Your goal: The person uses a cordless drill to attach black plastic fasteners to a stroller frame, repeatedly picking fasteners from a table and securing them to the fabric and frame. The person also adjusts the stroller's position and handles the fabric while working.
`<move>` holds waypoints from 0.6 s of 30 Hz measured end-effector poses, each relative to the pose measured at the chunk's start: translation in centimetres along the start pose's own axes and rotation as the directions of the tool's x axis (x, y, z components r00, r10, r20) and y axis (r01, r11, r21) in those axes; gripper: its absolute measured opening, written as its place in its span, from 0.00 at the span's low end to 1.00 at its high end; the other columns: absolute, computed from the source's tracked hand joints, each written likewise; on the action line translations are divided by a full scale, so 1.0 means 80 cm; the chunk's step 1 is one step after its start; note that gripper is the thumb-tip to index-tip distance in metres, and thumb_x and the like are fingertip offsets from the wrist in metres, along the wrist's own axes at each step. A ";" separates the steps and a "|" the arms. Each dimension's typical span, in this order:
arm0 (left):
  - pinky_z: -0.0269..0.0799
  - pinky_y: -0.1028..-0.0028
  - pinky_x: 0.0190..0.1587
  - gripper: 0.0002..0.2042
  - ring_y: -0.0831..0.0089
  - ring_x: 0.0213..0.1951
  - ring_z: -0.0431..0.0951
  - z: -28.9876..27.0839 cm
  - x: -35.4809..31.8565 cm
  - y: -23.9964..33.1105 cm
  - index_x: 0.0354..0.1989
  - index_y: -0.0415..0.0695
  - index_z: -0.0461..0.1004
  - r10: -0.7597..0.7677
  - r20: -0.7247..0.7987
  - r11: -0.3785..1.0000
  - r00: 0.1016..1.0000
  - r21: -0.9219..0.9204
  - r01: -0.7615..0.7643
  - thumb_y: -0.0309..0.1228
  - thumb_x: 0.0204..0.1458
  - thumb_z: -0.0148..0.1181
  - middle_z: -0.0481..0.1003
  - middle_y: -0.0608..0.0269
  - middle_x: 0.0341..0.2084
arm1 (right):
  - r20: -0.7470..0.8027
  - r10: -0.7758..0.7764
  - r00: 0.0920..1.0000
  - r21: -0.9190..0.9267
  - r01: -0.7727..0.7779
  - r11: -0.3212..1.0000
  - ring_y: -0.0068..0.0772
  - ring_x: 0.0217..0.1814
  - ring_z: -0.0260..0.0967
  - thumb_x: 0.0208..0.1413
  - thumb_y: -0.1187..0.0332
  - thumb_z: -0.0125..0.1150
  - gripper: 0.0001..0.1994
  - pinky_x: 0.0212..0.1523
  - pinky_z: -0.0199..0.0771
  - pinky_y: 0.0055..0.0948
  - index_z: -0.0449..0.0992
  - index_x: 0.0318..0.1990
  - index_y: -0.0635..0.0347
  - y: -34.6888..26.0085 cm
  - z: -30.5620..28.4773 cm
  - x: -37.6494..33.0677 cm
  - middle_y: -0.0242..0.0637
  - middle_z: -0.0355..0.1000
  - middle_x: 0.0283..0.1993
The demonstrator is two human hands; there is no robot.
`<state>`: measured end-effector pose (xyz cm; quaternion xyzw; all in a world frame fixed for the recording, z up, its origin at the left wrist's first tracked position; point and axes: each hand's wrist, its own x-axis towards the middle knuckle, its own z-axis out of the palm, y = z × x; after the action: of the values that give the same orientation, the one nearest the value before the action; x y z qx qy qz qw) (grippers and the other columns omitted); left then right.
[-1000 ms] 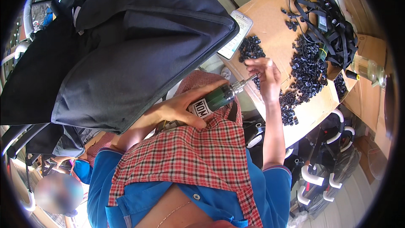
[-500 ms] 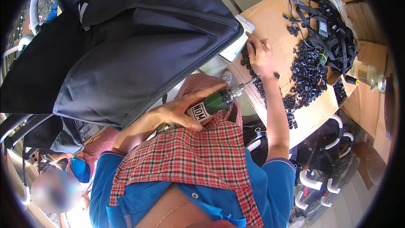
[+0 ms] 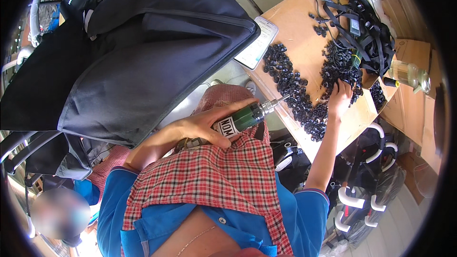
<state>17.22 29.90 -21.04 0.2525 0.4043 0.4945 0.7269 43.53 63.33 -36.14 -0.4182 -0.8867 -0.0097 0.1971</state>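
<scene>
My left hand (image 3: 202, 126) is closed around a green power screwdriver (image 3: 243, 119), whose metal bit points right toward a sheet of cardboard (image 3: 300, 19). Several small black plastic parts (image 3: 290, 85) lie in heaps on that cardboard. My right hand (image 3: 339, 99) reaches up onto the right-hand heap, fingertips down among the parts, so I cannot see whether it grips one. A red checked cloth (image 3: 214, 176) hangs over my chest below the screwdriver.
A large black bag (image 3: 143, 57) fills the upper left. A phone (image 3: 257, 43) lies on the cardboard's near corner. A tangle of black straps and cables (image 3: 366, 28) and a clear bottle (image 3: 409, 74) sit far right. White curved pieces (image 3: 352, 197) lie below the cardboard.
My right hand has moved from the left heap of black parts across to the right heap. The left hand keeps the screwdriver in about the same place.
</scene>
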 end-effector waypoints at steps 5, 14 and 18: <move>0.68 0.78 0.28 0.60 0.75 0.28 0.73 0.000 -0.001 0.002 0.70 0.35 0.40 -0.016 -0.004 1.000 1.000 0.018 0.016 0.48 0.33 0.74 0.70 0.60 0.31 | 0.060 0.083 0.995 0.120 -0.090 0.989 0.45 0.39 0.72 0.50 0.74 0.61 0.06 0.43 0.73 0.37 0.79 0.36 0.60 0.008 0.011 0.004 0.39 0.74 0.37; 0.67 0.81 0.25 0.59 0.77 0.26 0.73 -0.001 -0.006 -0.014 0.70 0.37 0.38 0.012 -0.017 0.999 1.000 -0.031 -0.012 0.49 0.35 0.73 0.70 0.59 0.30 | 0.166 0.131 0.977 0.197 -0.164 0.967 0.40 0.34 0.74 0.49 0.74 0.64 0.09 0.37 0.75 0.33 0.78 0.40 0.59 0.006 -0.011 0.014 0.38 0.75 0.36; 0.67 0.80 0.25 0.58 0.76 0.26 0.73 0.002 -0.002 -0.012 0.71 0.38 0.39 -0.001 -0.011 0.999 1.000 -0.040 0.001 0.47 0.36 0.73 0.70 0.58 0.31 | 0.131 0.202 0.971 0.302 -0.233 0.924 0.33 0.31 0.74 0.50 0.75 0.64 0.10 0.34 0.75 0.28 0.79 0.42 0.60 -0.006 -0.026 0.015 0.37 0.75 0.34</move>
<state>17.77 29.40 -21.62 0.2349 0.3982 0.5035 0.7299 43.19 63.55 -33.72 -0.4772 -0.8334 0.1745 0.2175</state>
